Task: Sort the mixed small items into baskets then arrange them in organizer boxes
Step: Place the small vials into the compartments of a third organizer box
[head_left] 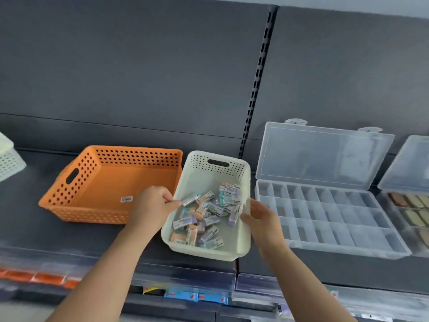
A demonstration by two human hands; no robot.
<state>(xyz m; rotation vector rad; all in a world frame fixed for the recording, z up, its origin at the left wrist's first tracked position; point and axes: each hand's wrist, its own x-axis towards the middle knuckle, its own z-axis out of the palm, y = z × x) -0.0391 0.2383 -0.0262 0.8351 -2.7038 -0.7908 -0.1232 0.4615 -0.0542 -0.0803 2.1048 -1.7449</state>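
On the front of the dark shelf [34,228], the left hand [154,203] pinches one small packet [191,199] between thumb and fingertips, holding it just over the left rim of the white basket [209,253]. The right hand [262,219] lies loose with its fingers apart and nothing in it, fingertips at the basket's right rim. I cannot tell whether they touch the rim. Inside the basket lies a jumbled pile [209,219] of like packets in purple, green and orange. Just to its left, almost touching, sits an orange basket [69,205] with a sticker [126,199] on its floor. To the right, a clear box [325,228] with many compartments stands with its lid [320,154] up against the back panel. A second box [413,205] at the right edge holds brownish pieces.
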